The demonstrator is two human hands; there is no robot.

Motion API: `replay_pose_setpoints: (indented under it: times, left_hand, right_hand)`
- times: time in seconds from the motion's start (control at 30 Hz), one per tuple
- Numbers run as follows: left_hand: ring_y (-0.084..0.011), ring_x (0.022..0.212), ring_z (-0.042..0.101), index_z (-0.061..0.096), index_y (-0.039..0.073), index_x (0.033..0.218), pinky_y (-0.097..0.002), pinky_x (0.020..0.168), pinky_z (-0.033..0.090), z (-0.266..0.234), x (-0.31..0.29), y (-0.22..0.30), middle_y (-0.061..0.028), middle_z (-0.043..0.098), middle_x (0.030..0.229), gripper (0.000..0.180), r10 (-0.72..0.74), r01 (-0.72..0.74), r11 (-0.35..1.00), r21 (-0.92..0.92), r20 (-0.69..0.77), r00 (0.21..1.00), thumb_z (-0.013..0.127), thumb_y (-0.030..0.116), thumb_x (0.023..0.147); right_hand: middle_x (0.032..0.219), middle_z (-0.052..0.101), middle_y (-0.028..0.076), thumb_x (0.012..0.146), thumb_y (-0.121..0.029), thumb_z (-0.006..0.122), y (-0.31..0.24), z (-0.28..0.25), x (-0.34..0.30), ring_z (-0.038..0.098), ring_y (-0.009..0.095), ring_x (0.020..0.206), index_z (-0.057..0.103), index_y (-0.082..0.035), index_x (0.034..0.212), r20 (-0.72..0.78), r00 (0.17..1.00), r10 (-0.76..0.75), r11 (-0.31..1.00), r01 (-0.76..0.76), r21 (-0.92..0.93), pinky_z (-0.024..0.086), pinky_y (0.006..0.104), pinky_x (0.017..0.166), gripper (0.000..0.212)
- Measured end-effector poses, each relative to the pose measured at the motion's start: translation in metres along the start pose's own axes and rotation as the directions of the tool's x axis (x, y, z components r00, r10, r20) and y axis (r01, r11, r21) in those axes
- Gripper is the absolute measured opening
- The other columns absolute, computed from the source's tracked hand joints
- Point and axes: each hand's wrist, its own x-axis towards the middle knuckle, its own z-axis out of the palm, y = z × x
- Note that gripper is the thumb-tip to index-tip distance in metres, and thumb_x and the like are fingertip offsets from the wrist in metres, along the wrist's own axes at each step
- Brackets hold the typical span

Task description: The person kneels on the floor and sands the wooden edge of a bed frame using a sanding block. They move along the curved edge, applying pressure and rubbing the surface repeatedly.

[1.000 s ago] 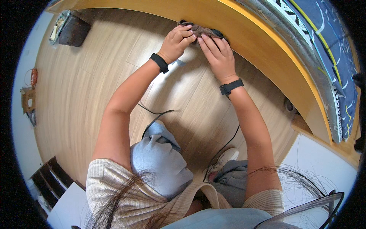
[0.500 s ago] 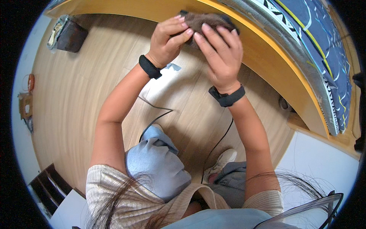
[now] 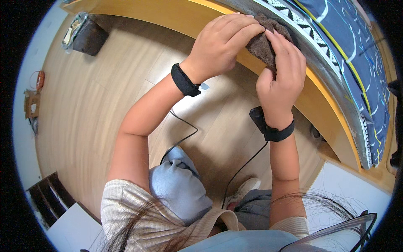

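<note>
A bunched dark-brown fuzzy cloth point(image 3: 262, 47) is held up between my two hands at the edge of the bed. My left hand point(image 3: 218, 45) has its fingers folded over the cloth's top left side, thumb pressed along it. From the right, my right hand point(image 3: 284, 77) grips the same cloth, with its fingertips close to those of the left. Some darker material shows behind the right fingers, too hidden to name. Black bands with thin cables circle both wrists.
The bed's yellow wooden side board point(image 3: 159, 14) curves across the top and right. On the bed lie a grey mattress edge and blue patterned bedding point(image 3: 336, 38). A dark bin point(image 3: 90, 38) stands on the wooden floor at far left. Cables point(image 3: 189, 133) hang near my legs.
Both hands have moved right with the brown cloth, bringing it against the bed's edge. The left hand has turned and its fingers now lie over the cloth's top.
</note>
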Motion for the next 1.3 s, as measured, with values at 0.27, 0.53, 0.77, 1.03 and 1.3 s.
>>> replay_pose_setpoints:
  times: [0.27, 0.53, 0.77, 1.03, 1.3]
  left_hand:
    - [-0.0324, 0.107, 0.063, 0.066, 0.008, 0.120, -0.0431, 0.093, 0.050, -0.013, 0.005, -0.025, -0.0084, 0.067, 0.115, 0.051, -0.019, 0.020, 1.000, -0.020, 0.019, 1.000, 0.064, -0.004, 0.071]
    - [-0.0349, 0.093, 0.066, 0.070, 0.004, 0.102, -0.0427, 0.083, 0.052, -0.032, 0.001, -0.063, -0.0129, 0.069, 0.103, 0.035, -0.043, 0.041, 0.997, -0.058, -0.036, 0.998, 0.061, 0.009, 0.068]
    - [-0.0343, 0.099, 0.065, 0.068, 0.004, 0.099, -0.0439, 0.084, 0.052, -0.070, 0.003, -0.087, -0.0124, 0.067, 0.103, 0.029, -0.115, 0.131, 0.986, -0.102, 0.148, 0.982, 0.062, 0.003, 0.070]
    - [-0.0319, 0.104, 0.068, 0.067, 0.005, 0.096, -0.0427, 0.086, 0.053, -0.096, 0.017, -0.092, -0.0089, 0.068, 0.099, 0.027, -0.144, 0.199, 0.969, -0.149, 0.315, 0.938, 0.062, -0.004, 0.071]
    - [-0.0342, 0.102, 0.069, 0.067, 0.002, 0.091, -0.0441, 0.084, 0.055, -0.099, 0.039, -0.072, -0.0110, 0.069, 0.095, 0.028, -0.318, 0.392, 0.910, -0.135, 0.378, 0.869, 0.059, -0.013, 0.068]
  right_hand:
    - [0.121, 0.068, 0.011, 0.070, 0.001, 0.057, -0.007, 0.019, 0.011, 0.062, 0.034, 0.115, 0.069, -0.008, 0.125, 0.053, 0.998, -0.017, 0.999, 0.016, 0.032, 0.047, 0.0458, 0.101, 0.057]
    - [0.120, 0.068, 0.012, 0.066, 0.000, 0.057, -0.023, 0.041, 0.038, 0.063, 0.035, 0.110, 0.070, -0.007, 0.123, 0.146, 0.989, 0.002, 0.989, -0.023, 0.143, 0.050, 0.0442, 0.098, 0.059]
    - [0.114, 0.069, 0.011, 0.072, 0.005, 0.063, -0.036, 0.056, 0.066, 0.066, 0.032, 0.099, 0.071, -0.003, 0.121, 0.225, 0.974, -0.007, 0.953, -0.062, 0.297, 0.054, 0.0413, 0.084, 0.050]
    - [0.116, 0.070, 0.011, 0.076, 0.004, 0.066, -0.042, 0.049, 0.081, 0.067, 0.028, 0.101, 0.073, -0.004, 0.120, 0.340, 0.941, 0.007, 0.947, -0.115, 0.300, 0.056, 0.0395, 0.083, 0.045]
    - [0.121, 0.069, 0.010, 0.075, 0.006, 0.064, -0.035, 0.041, 0.084, 0.066, 0.028, 0.109, 0.070, -0.006, 0.126, 0.392, 0.920, 0.002, 0.948, -0.127, 0.293, 0.055, 0.0387, 0.089, 0.053]
